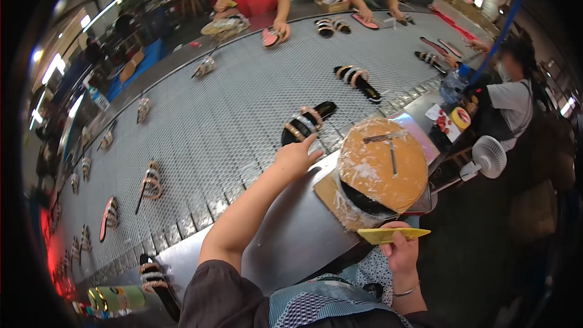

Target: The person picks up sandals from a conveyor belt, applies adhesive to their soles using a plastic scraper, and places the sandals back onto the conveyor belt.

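Surroundings: more sandals lie scattered across the mesh conveyor belt (231, 115); a round tub (379, 173) wrapped in clear film stands at its near edge.
Left hand (296, 157): fingers spread, fingertips touching the black strappy sandal (306, 123) near the belt's near edge.
Right hand (401, 249): pinching a flat yellow scraper (392, 234), just below the tub.

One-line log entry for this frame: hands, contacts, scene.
left hand: open, reaching to black strappy sandal on conveyor belt | right hand: grip on yellow flat tool | beside: round plastic-wrapped board
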Motion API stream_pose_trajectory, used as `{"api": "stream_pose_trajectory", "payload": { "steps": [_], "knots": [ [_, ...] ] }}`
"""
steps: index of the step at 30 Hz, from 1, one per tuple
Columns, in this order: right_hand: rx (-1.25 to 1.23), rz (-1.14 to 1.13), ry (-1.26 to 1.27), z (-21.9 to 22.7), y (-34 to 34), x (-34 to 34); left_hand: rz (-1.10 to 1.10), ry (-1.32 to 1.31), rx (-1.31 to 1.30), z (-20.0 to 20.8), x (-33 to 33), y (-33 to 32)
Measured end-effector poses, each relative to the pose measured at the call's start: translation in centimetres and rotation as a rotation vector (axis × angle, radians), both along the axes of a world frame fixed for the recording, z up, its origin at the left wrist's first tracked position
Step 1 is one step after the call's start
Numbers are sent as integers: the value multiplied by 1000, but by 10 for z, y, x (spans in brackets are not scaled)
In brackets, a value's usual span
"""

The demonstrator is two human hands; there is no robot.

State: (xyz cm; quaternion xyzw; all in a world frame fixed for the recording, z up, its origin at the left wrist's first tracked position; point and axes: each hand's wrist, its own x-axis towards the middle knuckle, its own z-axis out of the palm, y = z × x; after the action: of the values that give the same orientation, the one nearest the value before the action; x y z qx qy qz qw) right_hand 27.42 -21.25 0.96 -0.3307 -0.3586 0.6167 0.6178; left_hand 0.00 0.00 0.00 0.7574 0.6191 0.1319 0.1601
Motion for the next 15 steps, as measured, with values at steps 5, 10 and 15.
{"api": "stream_pose_trajectory", "payload": {
  "steps": [5, 10, 15],
  "knots": [
    [-59, -5, -13, -3, 8, 3, -57, 206, 63, -3, 22, 33],
    [-60, -14, -28, -1, 8, 4, -61, 443, 281, -21, 21, 56],
    [-143, -18, -6, 0, 9, 3, 96, 634, 361, -18, -4, 43]
  ]
}}
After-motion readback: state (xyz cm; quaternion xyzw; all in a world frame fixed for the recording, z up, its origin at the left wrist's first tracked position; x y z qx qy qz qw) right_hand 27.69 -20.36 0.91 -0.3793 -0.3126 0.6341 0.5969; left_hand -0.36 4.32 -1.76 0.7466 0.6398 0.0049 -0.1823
